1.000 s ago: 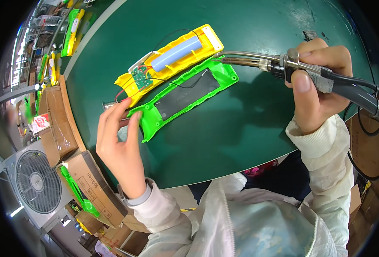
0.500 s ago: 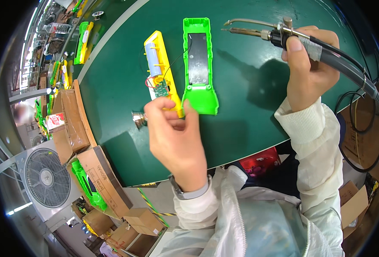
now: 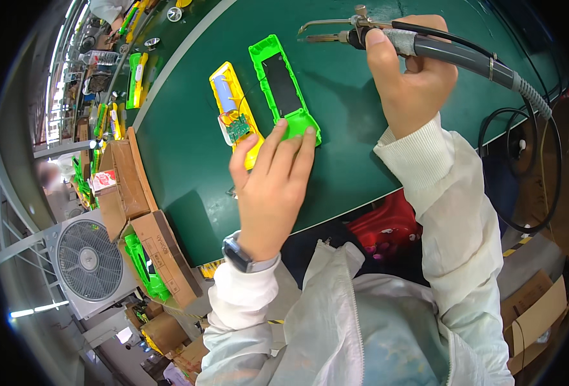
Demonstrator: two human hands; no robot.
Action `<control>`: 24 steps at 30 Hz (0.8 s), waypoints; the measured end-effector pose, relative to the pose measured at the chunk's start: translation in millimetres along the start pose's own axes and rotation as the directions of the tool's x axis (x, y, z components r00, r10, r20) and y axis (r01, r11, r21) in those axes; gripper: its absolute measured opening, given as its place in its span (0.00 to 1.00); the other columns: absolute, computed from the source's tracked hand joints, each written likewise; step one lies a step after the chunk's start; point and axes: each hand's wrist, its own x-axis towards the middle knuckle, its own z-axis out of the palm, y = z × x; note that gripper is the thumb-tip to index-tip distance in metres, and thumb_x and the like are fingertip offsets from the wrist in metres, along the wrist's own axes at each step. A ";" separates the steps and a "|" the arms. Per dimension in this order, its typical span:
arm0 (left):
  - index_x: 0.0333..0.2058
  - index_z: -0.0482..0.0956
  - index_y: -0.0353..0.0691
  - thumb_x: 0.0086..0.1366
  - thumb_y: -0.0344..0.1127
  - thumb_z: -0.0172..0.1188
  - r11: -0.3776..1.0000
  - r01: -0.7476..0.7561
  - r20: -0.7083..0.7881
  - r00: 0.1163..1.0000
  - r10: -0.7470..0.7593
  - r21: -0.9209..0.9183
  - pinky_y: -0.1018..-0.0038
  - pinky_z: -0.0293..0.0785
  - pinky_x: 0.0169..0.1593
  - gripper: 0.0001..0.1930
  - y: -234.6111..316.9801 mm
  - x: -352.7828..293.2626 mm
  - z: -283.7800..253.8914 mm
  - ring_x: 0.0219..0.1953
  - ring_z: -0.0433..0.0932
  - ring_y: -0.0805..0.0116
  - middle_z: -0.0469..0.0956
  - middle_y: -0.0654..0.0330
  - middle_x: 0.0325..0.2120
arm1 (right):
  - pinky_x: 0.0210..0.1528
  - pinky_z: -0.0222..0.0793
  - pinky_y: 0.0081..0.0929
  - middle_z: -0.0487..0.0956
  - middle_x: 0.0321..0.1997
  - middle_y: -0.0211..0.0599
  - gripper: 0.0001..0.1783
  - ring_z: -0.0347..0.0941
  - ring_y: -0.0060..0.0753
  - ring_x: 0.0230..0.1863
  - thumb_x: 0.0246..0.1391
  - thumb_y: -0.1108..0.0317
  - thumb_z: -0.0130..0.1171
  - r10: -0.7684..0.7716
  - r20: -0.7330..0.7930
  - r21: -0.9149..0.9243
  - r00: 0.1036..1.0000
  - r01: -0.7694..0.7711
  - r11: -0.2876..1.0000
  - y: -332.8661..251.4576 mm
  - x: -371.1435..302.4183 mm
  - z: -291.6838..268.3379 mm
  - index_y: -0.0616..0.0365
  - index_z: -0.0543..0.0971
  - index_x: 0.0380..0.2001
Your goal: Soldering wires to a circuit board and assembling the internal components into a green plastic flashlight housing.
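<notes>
Two case halves lie opened out on the worktop (image 3: 168, 128): the green shell (image 3: 305, 118), with a black panel (image 3: 281, 83) inside it, and the yellow shell (image 3: 254, 154) just to the left of the green shell. The left hand (image 3: 271, 186) is at the green shell's near end, its fingers spread and resting there, the thumb reaching left of it over the yellow shell; whether they press cannot be told. The right hand (image 3: 416, 83), to the right of the green shell, has its fingers closed around a soldering iron (image 3: 400, 40), whose tip points toward the green shell's far end without touching it. As for progress, a blue cell (image 3: 223, 92) and a circuit board (image 3: 238, 128) already sit in the yellow shell, left of the green shell; the halves are not yet joined. Whether the wiring to the panel is finished cannot be told.
</notes>
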 end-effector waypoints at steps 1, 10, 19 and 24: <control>0.47 0.82 0.46 0.57 0.26 0.59 1.000 -0.001 -0.021 1.000 0.002 0.005 0.63 0.57 0.61 0.18 5.6 2.2 1.7 0.45 0.78 0.72 0.79 0.64 0.39 | 0.34 0.68 0.12 0.75 0.29 0.28 0.15 0.70 0.14 0.30 0.49 0.68 0.69 -0.001 -0.011 -0.006 1.000 0.001 1.000 0.2 0.9 -0.4 0.60 0.74 0.36; 0.42 0.83 0.40 0.57 0.28 0.65 0.978 0.206 -0.108 0.972 -0.209 -0.042 0.62 0.58 0.48 0.13 43.0 24.1 17.4 0.33 0.72 0.68 0.73 0.65 0.29 | 0.27 0.62 0.10 0.77 0.28 0.25 0.14 0.67 0.09 0.27 0.48 0.67 0.69 -0.029 -0.067 -0.028 0.997 0.027 0.999 -0.6 0.6 3.4 0.59 0.74 0.33; 0.44 0.80 0.41 0.51 0.25 0.60 0.974 -0.130 -0.082 0.990 0.117 -0.185 0.62 0.67 0.53 0.18 -27.9 40.9 -25.3 0.48 0.75 0.61 0.78 0.61 0.43 | 0.26 0.59 0.09 0.76 0.27 0.23 0.13 0.65 0.08 0.25 0.48 0.67 0.69 0.005 -0.096 -0.085 0.995 -0.013 0.996 -1.4 1.5 1.7 0.58 0.74 0.33; 0.47 0.78 0.40 0.50 0.21 0.63 0.954 -0.137 0.176 0.966 0.188 -0.267 0.63 0.66 0.55 0.22 -77.0 38.4 -33.3 0.49 0.74 0.58 0.78 0.61 0.46 | 0.26 0.58 0.09 0.76 0.27 0.23 0.13 0.64 0.08 0.25 0.48 0.67 0.68 -0.012 -0.064 -0.063 0.998 0.008 0.998 -3.1 1.3 2.1 0.57 0.74 0.32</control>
